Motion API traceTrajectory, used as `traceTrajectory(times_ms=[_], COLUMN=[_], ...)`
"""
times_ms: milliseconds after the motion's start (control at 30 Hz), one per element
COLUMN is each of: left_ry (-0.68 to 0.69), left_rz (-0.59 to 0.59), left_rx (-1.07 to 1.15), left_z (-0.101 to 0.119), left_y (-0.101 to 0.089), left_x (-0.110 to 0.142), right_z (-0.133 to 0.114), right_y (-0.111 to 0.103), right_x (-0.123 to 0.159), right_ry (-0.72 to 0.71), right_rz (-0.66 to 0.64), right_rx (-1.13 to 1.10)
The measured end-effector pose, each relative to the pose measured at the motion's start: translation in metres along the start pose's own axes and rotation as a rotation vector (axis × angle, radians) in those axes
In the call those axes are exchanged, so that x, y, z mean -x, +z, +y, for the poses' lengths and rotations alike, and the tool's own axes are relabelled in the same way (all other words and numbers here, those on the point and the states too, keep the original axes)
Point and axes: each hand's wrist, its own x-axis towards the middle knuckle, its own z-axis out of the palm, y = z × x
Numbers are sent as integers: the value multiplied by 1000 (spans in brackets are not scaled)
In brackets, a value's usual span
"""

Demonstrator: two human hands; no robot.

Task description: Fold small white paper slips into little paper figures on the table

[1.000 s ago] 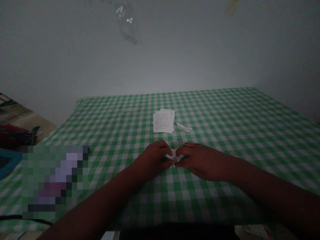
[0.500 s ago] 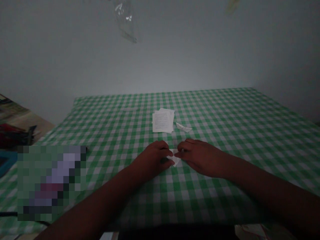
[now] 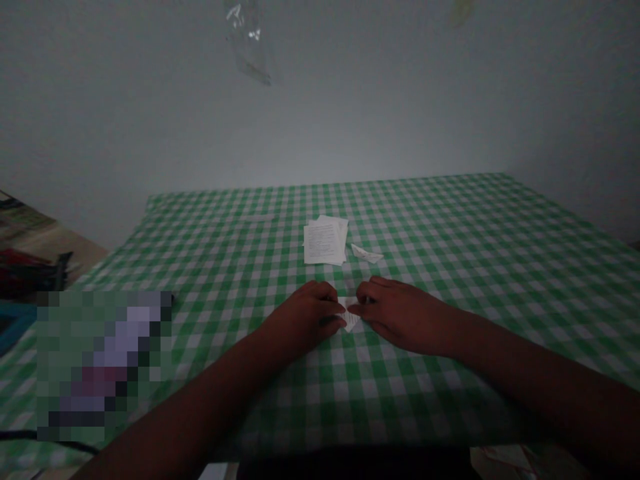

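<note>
A small folded white paper (image 3: 351, 319) lies on the checked cloth between my hands, partly hidden by my fingers. My left hand (image 3: 305, 318) presses its left side, and the fingertips of my right hand (image 3: 405, 317) pinch its upper right edge. Beyond my hands sits a stack of printed paper sheets (image 3: 324, 241). A small folded paper scrap (image 3: 367, 253) lies just to the right of that stack, and neither hand touches these.
A green-and-white gingham tablecloth (image 3: 425, 240) covers the table, which stands against a pale wall (image 3: 350, 113). Clear plastic (image 3: 247, 43) hangs at the top. A pixelated patch (image 3: 105, 363) hides the cloth's left part. A dark red object (image 3: 30, 273) lies beyond the left edge.
My hands have eased slightly apart, and more of the folded paper shows between them. The view has tilted slightly, shifting the scene a little.
</note>
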Motion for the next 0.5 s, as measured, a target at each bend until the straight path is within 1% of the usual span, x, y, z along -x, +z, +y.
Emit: traceTrajectory(times_ms=[200, 500], left_ry=[-23, -85], left_rz=[23, 85], left_rx=[17, 77], left_z=[-1, -4], left_y=[1, 5], left_x=[1, -3], right_z=[1, -7], right_y=[5, 6], right_x=[-2, -3], right_ry=[21, 55], right_rz=[1, 3], right_rx=[-41, 16])
